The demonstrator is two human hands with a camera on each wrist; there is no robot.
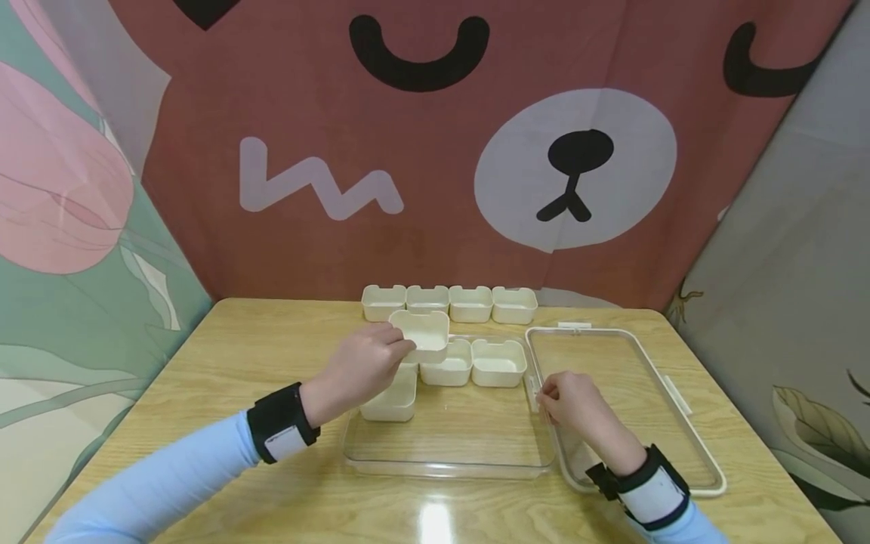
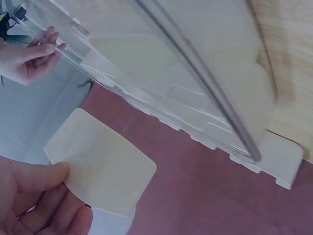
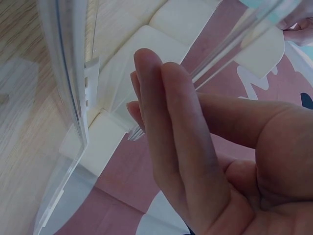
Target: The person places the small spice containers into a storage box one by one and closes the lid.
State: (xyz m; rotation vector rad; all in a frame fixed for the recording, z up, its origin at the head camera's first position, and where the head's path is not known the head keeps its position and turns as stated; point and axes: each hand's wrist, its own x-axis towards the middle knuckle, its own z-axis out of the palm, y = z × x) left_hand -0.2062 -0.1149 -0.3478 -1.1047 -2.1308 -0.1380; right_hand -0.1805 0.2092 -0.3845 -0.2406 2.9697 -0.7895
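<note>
My left hand (image 1: pixel 367 363) pinches a small cream plastic bin (image 1: pixel 421 332) by its near side, thumb on one face and fingers on the other. The bin hangs over the back left of a clear rectangular storage box (image 1: pixel 448 467). Inside that box, a bin (image 1: pixel 389 402) stands at the left, partly covered by my left hand, and two more bins (image 1: pixel 498 364) stand along the back. My right hand (image 1: pixel 578 404) is at the box's right wall, with the clear rim between its thumb and fingers in the right wrist view.
Behind the box, a row of several cream bins (image 1: pixel 470 305) stands at the table's back edge, before a printed curtain (image 1: pixel 306 249). To the right, a clear lid (image 1: pixel 632 423) with a white rim and clips lies on the wooden table (image 1: pixel 272 340).
</note>
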